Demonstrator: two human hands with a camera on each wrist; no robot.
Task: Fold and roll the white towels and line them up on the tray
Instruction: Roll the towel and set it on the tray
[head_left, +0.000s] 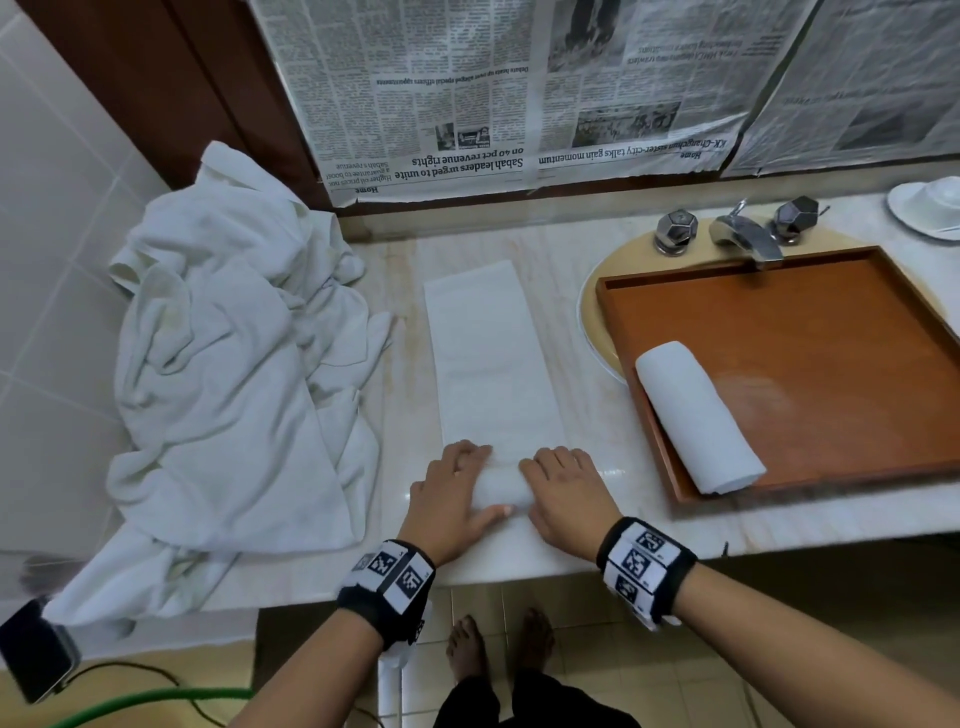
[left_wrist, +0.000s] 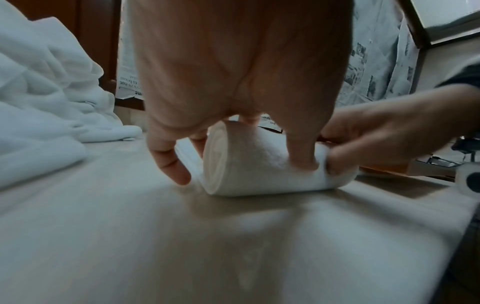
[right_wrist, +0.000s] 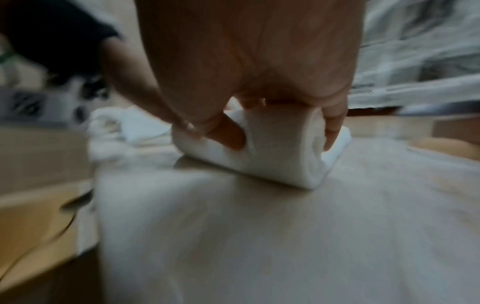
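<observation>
While curled, both hands (head_left: 511, 491) grip the half-rolled towel (head_left: 493, 374).

Black wristbands (head_left: 387, 582) bearing square black-and-white coded tags circle both wrists (feet (head_left: 467, 649) bare, dark trousers).

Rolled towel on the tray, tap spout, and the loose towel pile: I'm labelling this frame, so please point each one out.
rolled towel (head_left: 698, 415), head view, middle of the roll's side.
tap spout (head_left: 748, 236), head view, top of the metal spout.
towel pile (head_left: 228, 364), head view, centre of the crumpled heap.
</observation>
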